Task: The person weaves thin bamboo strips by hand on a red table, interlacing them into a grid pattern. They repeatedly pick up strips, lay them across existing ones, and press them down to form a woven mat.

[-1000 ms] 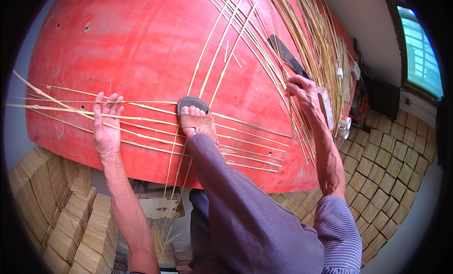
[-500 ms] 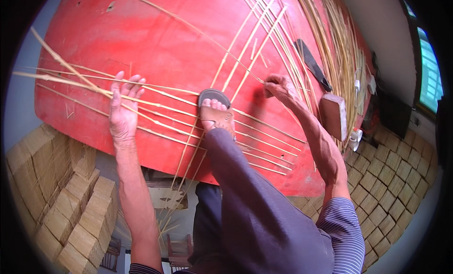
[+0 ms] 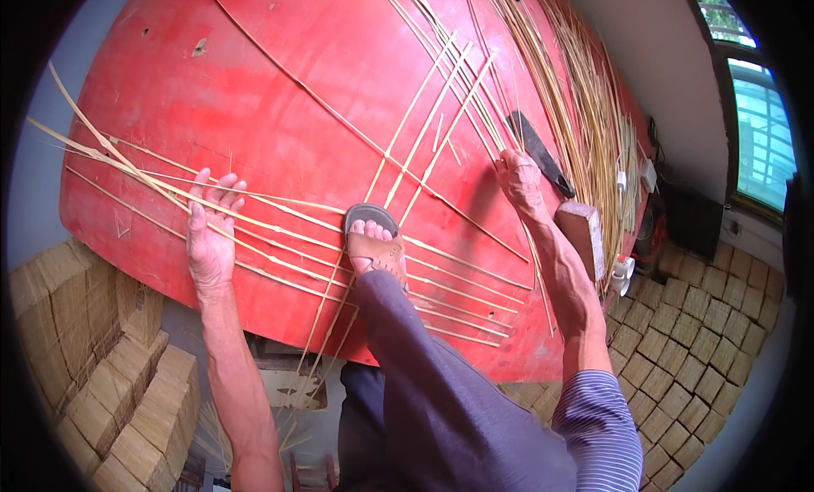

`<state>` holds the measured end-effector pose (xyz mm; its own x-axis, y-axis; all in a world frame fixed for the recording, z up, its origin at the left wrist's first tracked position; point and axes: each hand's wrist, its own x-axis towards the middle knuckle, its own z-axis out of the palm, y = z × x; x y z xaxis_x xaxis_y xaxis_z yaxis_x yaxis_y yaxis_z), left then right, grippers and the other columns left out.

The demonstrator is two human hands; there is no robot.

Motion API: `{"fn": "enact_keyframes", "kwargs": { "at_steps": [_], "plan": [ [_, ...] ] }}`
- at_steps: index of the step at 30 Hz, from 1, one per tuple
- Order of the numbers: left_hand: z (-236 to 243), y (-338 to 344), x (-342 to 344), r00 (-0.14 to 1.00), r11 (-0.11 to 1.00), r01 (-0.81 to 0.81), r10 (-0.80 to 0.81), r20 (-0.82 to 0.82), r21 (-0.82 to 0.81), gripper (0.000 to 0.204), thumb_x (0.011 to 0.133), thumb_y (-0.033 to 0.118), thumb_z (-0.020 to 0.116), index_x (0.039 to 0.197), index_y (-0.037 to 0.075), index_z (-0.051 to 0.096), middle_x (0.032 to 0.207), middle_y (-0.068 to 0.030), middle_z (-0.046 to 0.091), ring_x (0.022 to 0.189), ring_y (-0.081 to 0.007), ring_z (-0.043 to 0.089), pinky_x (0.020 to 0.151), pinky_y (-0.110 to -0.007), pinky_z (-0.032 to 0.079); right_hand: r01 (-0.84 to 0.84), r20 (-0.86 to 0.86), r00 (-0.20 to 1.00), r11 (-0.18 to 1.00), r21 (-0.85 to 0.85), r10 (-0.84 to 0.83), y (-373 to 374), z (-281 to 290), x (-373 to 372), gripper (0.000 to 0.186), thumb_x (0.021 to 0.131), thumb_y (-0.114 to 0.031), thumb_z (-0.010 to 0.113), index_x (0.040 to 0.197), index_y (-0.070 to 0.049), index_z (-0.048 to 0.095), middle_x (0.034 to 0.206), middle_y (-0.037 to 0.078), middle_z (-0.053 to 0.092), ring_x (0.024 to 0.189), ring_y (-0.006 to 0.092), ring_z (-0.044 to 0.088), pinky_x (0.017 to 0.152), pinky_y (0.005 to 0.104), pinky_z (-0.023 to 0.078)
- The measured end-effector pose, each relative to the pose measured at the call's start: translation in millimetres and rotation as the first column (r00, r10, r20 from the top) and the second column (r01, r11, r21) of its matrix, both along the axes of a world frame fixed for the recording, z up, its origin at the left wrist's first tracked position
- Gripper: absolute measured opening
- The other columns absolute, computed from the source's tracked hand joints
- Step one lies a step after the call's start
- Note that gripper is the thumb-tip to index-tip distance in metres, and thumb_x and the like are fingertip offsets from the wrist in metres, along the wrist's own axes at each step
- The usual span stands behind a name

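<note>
Thin bamboo strips (image 3: 292, 249) lie crossed on a red board, pinned by a foot in a brown sandal (image 3: 376, 250). At the left, my left hand (image 3: 212, 238) is palm up with fingers loosely bent. It holds several strips raised, and they run between thumb and fingers. My right hand (image 3: 519, 183) has its fingers closed at the long strips on the right, beside a dark flat blade (image 3: 543, 153); the fingertips are partly hidden. One loose strip (image 3: 326, 105) lies slantwise across the board, apart from both hands.
Over the board's right side spreads a big bundle of strips (image 3: 585, 94), with a brick (image 3: 582, 238) on it. The red board (image 3: 178, 85) ends near my legs. Stacked blocks (image 3: 119, 399) stand at the lower left; more blocks (image 3: 678, 348) cover the lower right.
My right hand has let go of the slanting strip, which now lies on the board, and has moved to the long strips at the right. My left hand still holds its strips. The view has shifted slightly.
</note>
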<state>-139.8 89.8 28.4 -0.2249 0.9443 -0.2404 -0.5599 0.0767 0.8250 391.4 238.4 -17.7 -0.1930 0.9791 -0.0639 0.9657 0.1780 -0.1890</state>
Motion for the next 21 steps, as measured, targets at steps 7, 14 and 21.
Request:
{"fn": "enact_keyframes", "kwargs": {
  "at_steps": [7, 14, 21],
  "plan": [
    [-7.3, 5.4, 11.8, 0.999, 1.000, -0.020, 0.020, 0.028, -0.002, 0.068, 0.098, 0.046, 0.055, 0.148, 0.005, 0.035, 0.132, -0.0161, 0.058, 0.122, -0.0273, 0.057, 0.103, -0.037, 0.043, -0.049, 0.295, 0.954, 0.999, -0.005, 0.049, 7.1, -11.8, 2.9, 0.008, 0.083, -0.009, 0.055, 0.086, -0.003, 0.060, 0.080, 0.023, 0.065, 0.073, 0.0417, 0.067, 0.063, 0.0510, 0.052],
    [-3.4, -2.3, -0.1, 0.999, 0.999, -0.043, 0.044, 0.008, -0.015, 0.070, 0.096, 0.043, 0.058, 0.149, 0.005, 0.033, 0.131, -0.0161, 0.059, 0.121, -0.0275, 0.059, 0.101, -0.037, 0.046, -0.123, 0.261, 0.956, 0.990, -0.071, 0.138, 11.3, -14.3, -19.1, 0.007, 0.081, -0.006, 0.054, 0.086, -0.002, 0.059, 0.080, 0.022, 0.065, 0.075, 0.0411, 0.067, 0.064, 0.0496, 0.052],
    [-4.2, 1.0, 3.2, 1.000, 0.999, -0.029, 0.029, 0.011, -0.016, 0.068, 0.097, 0.042, 0.057, 0.149, 0.005, 0.033, 0.131, -0.0167, 0.059, 0.120, -0.0270, 0.059, 0.100, -0.037, 0.046, -0.182, 0.126, 0.975, 0.983, -0.016, 0.182, 8.5, 0.4, -2.3, 0.007, 0.082, -0.009, 0.058, 0.086, -0.003, 0.057, 0.081, 0.020, 0.063, 0.075, 0.0402, 0.066, 0.064, 0.0498, 0.052]
  ]
}}
